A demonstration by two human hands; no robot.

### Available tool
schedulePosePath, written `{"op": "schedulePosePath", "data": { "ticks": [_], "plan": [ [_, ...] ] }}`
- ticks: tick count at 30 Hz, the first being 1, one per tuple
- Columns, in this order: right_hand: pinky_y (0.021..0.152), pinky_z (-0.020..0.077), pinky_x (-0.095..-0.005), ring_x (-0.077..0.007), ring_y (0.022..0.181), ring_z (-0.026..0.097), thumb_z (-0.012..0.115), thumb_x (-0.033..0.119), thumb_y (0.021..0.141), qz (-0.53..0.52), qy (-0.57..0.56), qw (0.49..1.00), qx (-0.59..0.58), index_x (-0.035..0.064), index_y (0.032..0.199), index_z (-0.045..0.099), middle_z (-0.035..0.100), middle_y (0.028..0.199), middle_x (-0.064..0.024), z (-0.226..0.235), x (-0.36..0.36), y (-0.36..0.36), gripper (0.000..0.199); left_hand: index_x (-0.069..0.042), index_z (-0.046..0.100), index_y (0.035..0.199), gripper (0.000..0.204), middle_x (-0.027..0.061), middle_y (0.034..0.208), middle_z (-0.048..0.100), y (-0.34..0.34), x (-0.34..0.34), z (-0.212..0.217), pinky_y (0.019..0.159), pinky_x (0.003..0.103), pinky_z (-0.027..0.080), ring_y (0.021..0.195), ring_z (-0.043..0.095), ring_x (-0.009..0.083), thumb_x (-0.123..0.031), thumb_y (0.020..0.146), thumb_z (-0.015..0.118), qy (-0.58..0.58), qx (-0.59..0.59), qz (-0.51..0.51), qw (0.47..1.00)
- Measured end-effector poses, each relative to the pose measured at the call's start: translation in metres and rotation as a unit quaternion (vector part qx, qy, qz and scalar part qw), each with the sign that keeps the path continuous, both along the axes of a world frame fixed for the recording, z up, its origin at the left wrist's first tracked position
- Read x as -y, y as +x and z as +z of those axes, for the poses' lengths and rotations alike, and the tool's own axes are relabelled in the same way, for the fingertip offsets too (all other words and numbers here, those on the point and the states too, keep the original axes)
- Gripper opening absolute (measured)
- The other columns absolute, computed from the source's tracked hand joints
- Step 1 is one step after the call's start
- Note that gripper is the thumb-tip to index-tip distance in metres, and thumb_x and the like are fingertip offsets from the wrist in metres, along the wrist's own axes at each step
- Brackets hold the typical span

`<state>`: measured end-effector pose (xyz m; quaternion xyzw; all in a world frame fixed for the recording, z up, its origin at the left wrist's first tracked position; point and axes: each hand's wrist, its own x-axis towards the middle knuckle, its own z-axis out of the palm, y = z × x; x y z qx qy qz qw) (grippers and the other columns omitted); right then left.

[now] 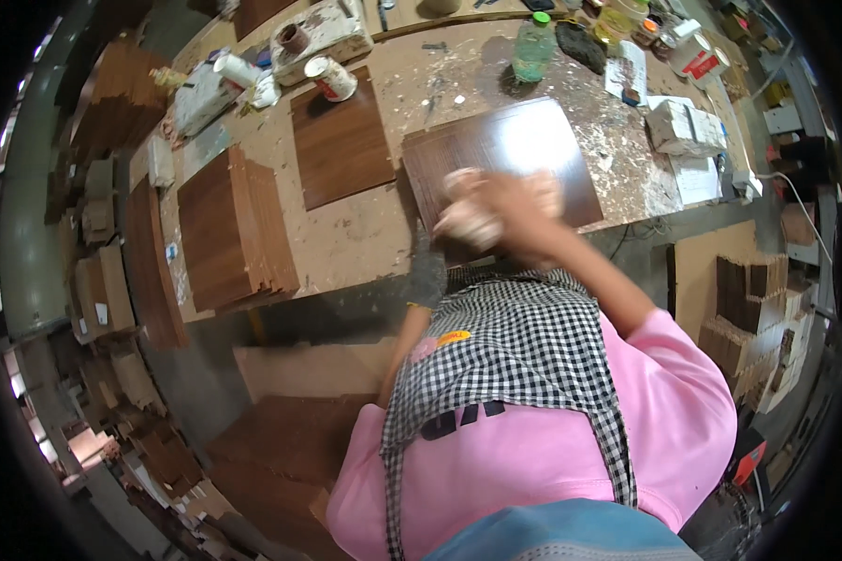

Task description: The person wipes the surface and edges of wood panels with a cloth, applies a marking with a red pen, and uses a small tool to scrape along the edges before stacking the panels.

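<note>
Right hand (513,208) gripping a pale cloth (471,224), I judge the glossy brown panel (498,148) at upper centre stiff and slick, best held by its edges.

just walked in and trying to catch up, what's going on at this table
A person in a checked apron is at a worktable, their right hand, blurred, with what looks like a pale cloth over a glossy brown panel. The left hand, seemingly in a dark glove, is by the panel's near left corner; its grip is unclear. To the left lie another brown panel and a panel stack.
</note>
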<state>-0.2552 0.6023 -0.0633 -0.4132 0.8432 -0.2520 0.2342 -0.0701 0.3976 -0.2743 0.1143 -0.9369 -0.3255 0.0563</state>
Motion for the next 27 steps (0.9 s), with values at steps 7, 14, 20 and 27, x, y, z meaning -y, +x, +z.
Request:
{"op": "schedulePosePath", "data": {
  "ticks": [7,14,20,27],
  "plan": [
    [0.12,0.0222,-0.054,-0.0234,0.142,0.039,0.039,0.042,0.105,-0.205,0.107,0.973,0.026,0.0104,0.139,0.055,0.049,0.15,-0.0073,-0.037,0.025,-0.055,0.049,-0.001,0.027,0.156,0.059,0.0246,0.155,0.036,-0.014,-0.005,-0.014,0.118,0.041,0.03,0.141,0.038,0.0372,-0.029,0.107,0.044,-0.037,-0.059,-0.01,0.998],
    [0.077,0.0523,-0.0497,-0.0408,0.091,0.066,0.049,0.035,0.102,-0.427,0.004,0.887,-0.174,0.0081,0.112,0.065,0.069,0.104,-0.0195,-0.098,-0.132,-0.155,0.033,-0.001,0.022,0.158,0.059,0.0239,0.158,0.032,0.003,0.006,-0.057,0.12,0.04,0.026,0.144,0.034,0.0347,-0.03,0.109,0.038,-0.232,-0.115,-0.058,0.964],
    [0.1,0.0455,-0.0509,-0.026,0.123,0.059,0.069,0.03,0.089,-0.057,-0.103,0.956,-0.269,0.0174,0.127,0.065,0.062,0.13,-0.0116,-0.07,-0.082,-0.021,0.04,0.0,0.024,0.157,0.058,0.0211,0.158,0.033,-0.029,-0.021,0.026,0.119,0.039,0.027,0.142,0.036,0.0327,-0.029,0.109,0.038,0.185,-0.066,0.066,0.978],
    [0.09,0.0508,-0.0427,-0.0326,0.099,0.066,0.066,0.025,0.093,-0.338,0.058,0.908,-0.24,0.01,0.108,0.075,0.072,0.111,-0.0105,-0.141,-0.24,-0.118,0.023,0.001,0.025,0.156,0.058,0.0183,0.156,0.036,-0.041,-0.035,0.065,0.117,0.039,0.03,0.139,0.041,0.0307,-0.03,0.108,0.038,0.38,-0.054,0.072,0.921]
  ]
}}
